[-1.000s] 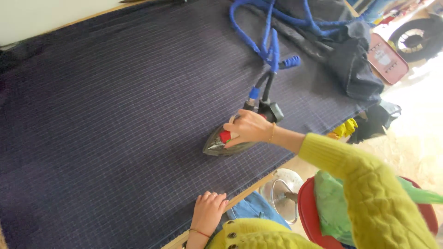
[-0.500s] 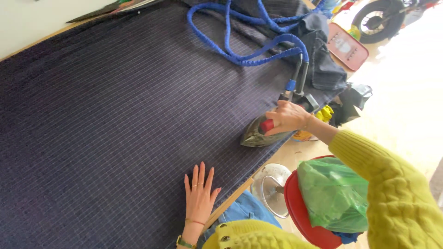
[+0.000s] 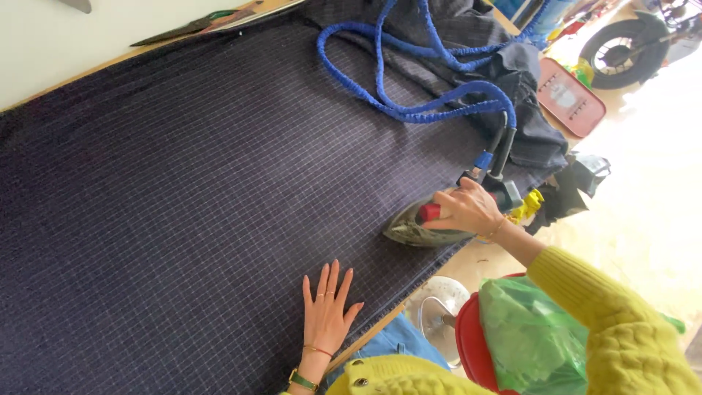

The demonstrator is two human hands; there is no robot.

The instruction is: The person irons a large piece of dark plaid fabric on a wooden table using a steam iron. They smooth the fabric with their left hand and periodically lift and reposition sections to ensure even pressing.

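A dark navy cloth with a fine white check (image 3: 190, 190) covers the table. My right hand (image 3: 468, 211) grips the red handle of a steam iron (image 3: 411, 228), which rests flat on the cloth near its front right edge. A blue hose (image 3: 409, 110) loops from the iron's back across the cloth. My left hand (image 3: 327, 307) lies flat on the cloth near the front edge, fingers spread, holding nothing.
A red bin with a green bag (image 3: 512, 336) and a white fan-like object (image 3: 439, 311) stand below the table edge. A heap of dark fabric (image 3: 519, 95) lies at the right end. Scissors (image 3: 190, 28) rest at the far edge. A wheel (image 3: 621, 44) is on the floor.
The iron and my right hand slid right toward the cloth's edge. My left hand moved up onto the cloth and flattened with fingers spread.
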